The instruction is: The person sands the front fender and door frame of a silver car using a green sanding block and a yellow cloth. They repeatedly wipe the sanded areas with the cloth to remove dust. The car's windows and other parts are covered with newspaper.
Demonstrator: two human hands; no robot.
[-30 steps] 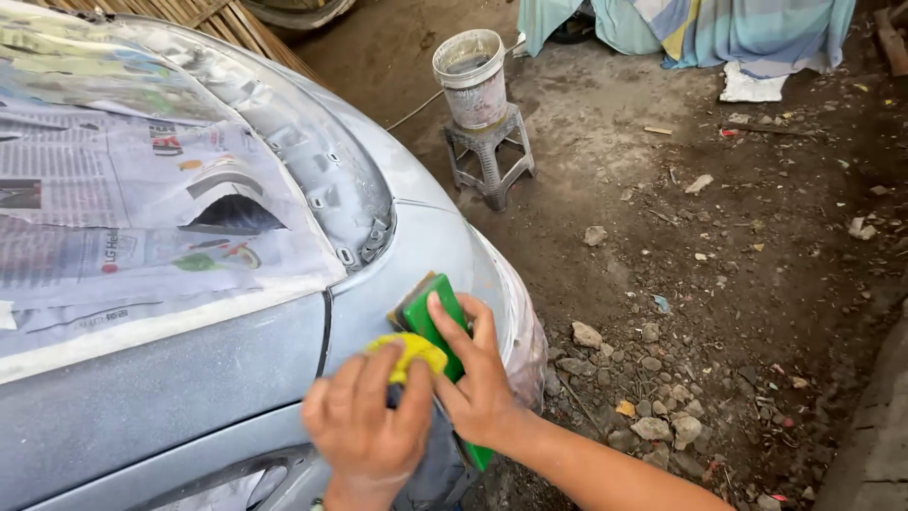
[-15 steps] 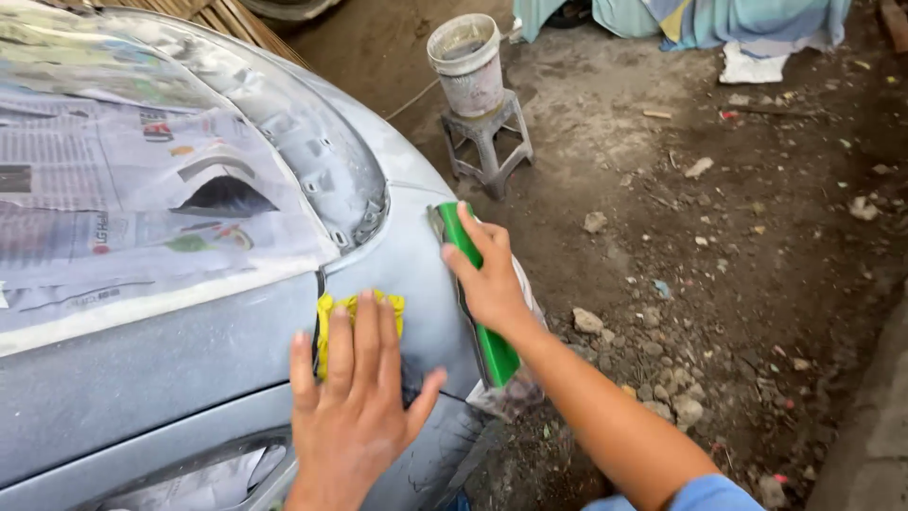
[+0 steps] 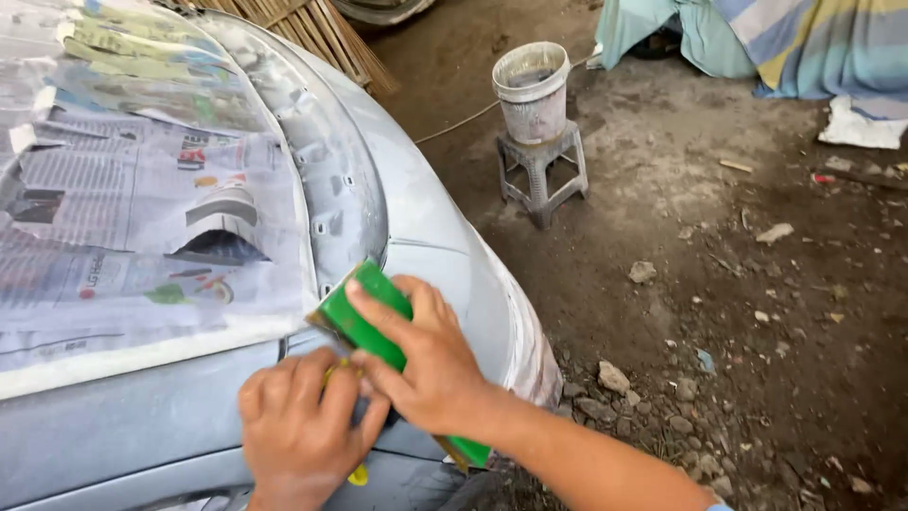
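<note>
Both hands sit close together on the grey car panel [image 3: 142, 435]: the right hand [image 3: 426, 364] clamped on a green sanding block [image 3: 364, 317], the left hand [image 3: 303, 431] pressing a yellow cloth [image 3: 357, 475] flat. Newspaper [image 3: 142, 227] masks the hood beside them; a bucket [image 3: 532, 90] stands on a stool [image 3: 544, 175] well apart.

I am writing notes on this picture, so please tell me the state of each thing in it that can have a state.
right hand: pressing the green block flat on the car panel
left hand: closed over a yellow cloth on the panel
newspaper: masking the car, torn in one place
bucket: upright on a small stool, lid off
</note>
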